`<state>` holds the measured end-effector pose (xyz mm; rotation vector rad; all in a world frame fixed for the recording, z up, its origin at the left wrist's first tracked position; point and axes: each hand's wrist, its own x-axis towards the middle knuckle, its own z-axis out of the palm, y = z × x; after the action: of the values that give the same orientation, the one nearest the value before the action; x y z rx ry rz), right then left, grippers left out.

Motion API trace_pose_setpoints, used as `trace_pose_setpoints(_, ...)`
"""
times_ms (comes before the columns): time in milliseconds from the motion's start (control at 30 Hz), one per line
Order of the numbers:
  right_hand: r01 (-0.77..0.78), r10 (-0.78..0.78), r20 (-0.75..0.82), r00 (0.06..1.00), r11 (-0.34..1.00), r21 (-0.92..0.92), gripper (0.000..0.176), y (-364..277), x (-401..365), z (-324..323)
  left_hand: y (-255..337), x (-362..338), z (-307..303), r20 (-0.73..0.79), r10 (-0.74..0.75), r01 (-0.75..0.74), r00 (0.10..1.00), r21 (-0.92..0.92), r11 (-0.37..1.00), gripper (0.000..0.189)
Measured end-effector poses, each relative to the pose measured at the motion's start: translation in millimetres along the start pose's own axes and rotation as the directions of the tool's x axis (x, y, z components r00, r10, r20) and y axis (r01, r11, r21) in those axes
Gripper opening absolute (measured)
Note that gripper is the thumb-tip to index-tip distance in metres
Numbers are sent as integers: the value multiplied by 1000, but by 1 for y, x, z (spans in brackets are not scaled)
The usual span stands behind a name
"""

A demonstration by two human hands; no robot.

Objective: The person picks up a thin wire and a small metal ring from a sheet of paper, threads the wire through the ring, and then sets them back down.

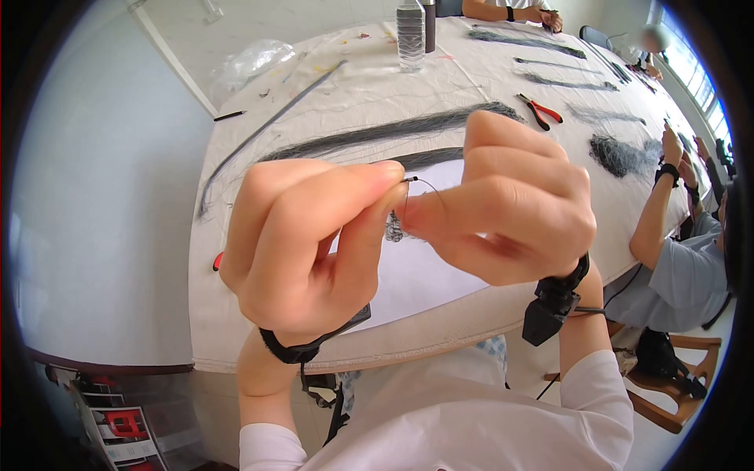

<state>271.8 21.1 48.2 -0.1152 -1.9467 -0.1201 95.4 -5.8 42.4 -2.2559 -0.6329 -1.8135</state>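
My left hand (314,235) pinches a thin dark wire (411,180) between thumb and index finger, near its black end. Close beside it, my right hand (510,204) is closed, its thumb and index fingertips at the wire's loop, which curves over them. A small grey twisted wire piece (394,228) hangs between the two hands. Below them lies a white paper sheet (416,282). Both wrists carry black straps with devices. The exact contact of the right fingertips with the wire is hard to make out.
Long bundles of dark wire (385,129) lie across the cloth-covered table (228,330) behind my hands. Red-handled pliers (542,110), a water bottle (410,39), a black pen (230,115) and a plastic bag (253,64) are farther off. Other people sit at the far side and right.
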Motion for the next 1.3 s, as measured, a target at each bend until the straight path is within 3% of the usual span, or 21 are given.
trace_pose_setpoints(67,78,-93,-82,992,983,-164,29,-4,0,4,1,0,0,-30,-18,20,999,50,999,23)
trace_pose_setpoints(100,79,-93,-82,992,983,-164,29,-6,-1,3,1,1,0,-30,-18,20,999,50,999,23)
trace_pose_setpoints(200,188,-220,-26,975,885,-427,38,-11,2,-7,2,3,-1,3,34,-34,999,116,993,24)
trace_pose_setpoints(300,227,-287,-42,957,830,-509,39,-13,5,-10,3,3,1,30,36,-39,999,99,994,24)
trace_pose_setpoints(500,133,-169,-49,984,897,-423,37,-2,8,-20,5,4,0,79,38,-44,996,80,996,25)
trace_pose_setpoints(600,-70,69,-14,998,974,-213,25,0,8,-18,2,3,0,98,89,-92,991,22,996,16)
trace_pose_setpoints(700,-163,168,20,986,973,-162,25,-1,7,-15,0,2,1,50,109,-110,993,12,994,15)
trace_pose_setpoints(800,-162,166,33,986,982,-102,24,1,7,-14,1,1,0,31,93,-95,995,49,994,13)
trace_pose_setpoints(833,-160,164,34,986,982,-101,24,1,7,-13,2,1,-1,11,74,-74,997,66,995,20)
trace_pose_setpoints(867,-136,140,39,989,988,-77,25,1,6,-12,3,1,-1,-10,55,-54,998,83,995,27)
trace_pose_setpoints(1033,-8,9,18,1000,1000,-29,26,0,5,-6,1,1,-2,-18,84,-82,996,104,991,28)
trace_pose_setpoints(1300,232,-272,-50,961,891,-390,42,-8,5,-8,3,4,0,19,60,-62,998,124,990,25)
